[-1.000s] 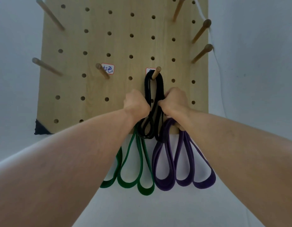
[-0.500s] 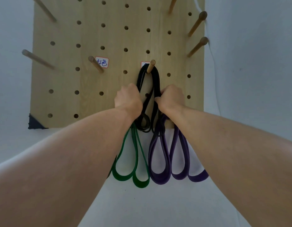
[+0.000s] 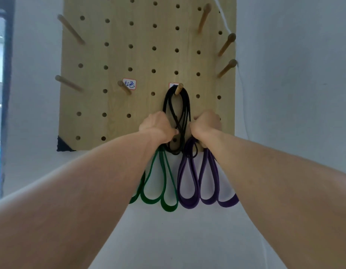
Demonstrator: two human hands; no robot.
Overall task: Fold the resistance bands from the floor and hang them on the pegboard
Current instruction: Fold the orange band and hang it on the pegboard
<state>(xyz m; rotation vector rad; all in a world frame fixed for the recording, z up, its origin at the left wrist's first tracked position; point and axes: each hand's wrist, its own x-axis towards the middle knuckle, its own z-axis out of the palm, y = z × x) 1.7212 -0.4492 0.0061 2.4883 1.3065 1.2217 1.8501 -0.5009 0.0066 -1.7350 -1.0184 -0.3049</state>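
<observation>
Pale wall, pegboard (image 3: 117, 105) | black band (image 3: 177, 113) now looped on peg (image 3: 179, 89), strands spread | left hand (image 3: 156, 126) fist holds green band (image 3: 164, 183), right hand (image 3: 206, 124) fist holds purple band (image 3: 189, 183) | two left to hang.

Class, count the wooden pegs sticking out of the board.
7: two on the left, two mid-board, three on the right. More may sit above the frame.

Black band (image 3: 177, 113), green band (image 3: 164, 183), purple band (image 3: 195, 183); tan dotted pegboard (image 3: 145, 59)

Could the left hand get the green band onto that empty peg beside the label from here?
Probably yes. The left hand grips the green band just below and right of the empty peg, and nothing lies between them; the black band hangs on another peg.
</observation>
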